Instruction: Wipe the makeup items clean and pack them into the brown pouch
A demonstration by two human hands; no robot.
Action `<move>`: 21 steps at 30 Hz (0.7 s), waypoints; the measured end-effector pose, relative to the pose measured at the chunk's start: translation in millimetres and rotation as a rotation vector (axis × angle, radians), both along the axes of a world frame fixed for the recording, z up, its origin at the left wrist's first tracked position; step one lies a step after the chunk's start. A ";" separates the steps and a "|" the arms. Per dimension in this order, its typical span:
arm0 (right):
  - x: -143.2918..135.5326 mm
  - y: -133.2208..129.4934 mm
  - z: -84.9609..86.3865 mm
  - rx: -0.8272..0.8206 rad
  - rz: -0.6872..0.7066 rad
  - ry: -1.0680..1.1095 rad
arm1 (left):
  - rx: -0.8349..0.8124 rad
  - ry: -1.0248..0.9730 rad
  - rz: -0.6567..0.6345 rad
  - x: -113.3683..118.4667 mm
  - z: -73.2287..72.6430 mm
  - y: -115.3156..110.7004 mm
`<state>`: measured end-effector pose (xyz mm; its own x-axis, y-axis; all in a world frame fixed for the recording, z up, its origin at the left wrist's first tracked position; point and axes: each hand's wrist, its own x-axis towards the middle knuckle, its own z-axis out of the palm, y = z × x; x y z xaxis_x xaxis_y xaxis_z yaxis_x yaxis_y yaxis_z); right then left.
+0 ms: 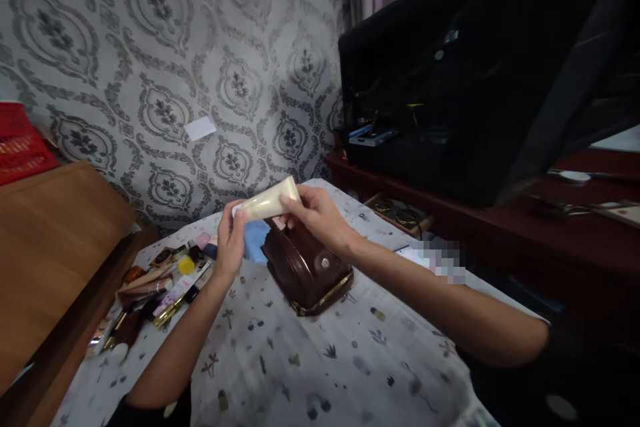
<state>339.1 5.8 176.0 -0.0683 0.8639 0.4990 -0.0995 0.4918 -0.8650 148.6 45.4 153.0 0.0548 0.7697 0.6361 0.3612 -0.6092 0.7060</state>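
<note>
A cream-coloured squeeze tube (264, 203) is held up between both hands, tilted with its flat crimped end higher on the right. My left hand (231, 240) grips the white cap end with fingers closed. My right hand (320, 217) pinches the flat end between thumb and fingers. Just below the tube, a dark brown leather bag (310, 273) with gold zips rests on the patterned cloth, its top partly hidden by my right hand. Something light blue (256, 241) lies behind my left hand, beside the bag.
Cosmetics and brushes (160, 287) lie piled at the left, next to a wooden board (60, 247). A white printed cloth (300, 360) covers the surface. At right stand a large black screen (450, 93), a dark red desk (525, 227) and an open drawer (400, 217).
</note>
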 end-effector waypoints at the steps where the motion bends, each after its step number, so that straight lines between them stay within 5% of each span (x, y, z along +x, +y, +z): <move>1: 6.7 6.3 2.5 0.011 -0.032 -0.017 | 0.013 0.038 0.000 1.0 2.0 5.1; 5: 29.9 27.6 9.8 0.062 -0.242 -0.248 | -0.003 0.232 0.053 -8.2 4.3 16.5; 10: 36.7 49.5 7.8 0.184 -0.481 -0.847 | 0.021 0.496 0.117 -17.6 8.8 23.8; 16: 20.2 73.4 -1.8 0.073 -0.448 -1.206 | 0.021 0.881 0.034 -23.9 8.0 50.7; 21: 8.0 89.8 -5.6 0.055 -0.403 -1.239 | -0.117 0.906 0.000 -42.0 8.4 71.3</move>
<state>347.1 95.6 170.5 -0.2477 0.9122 0.3264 0.9071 0.3367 -0.2525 106.6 116.7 161.3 0.4951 0.8264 0.2682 0.8073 -0.5517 0.2096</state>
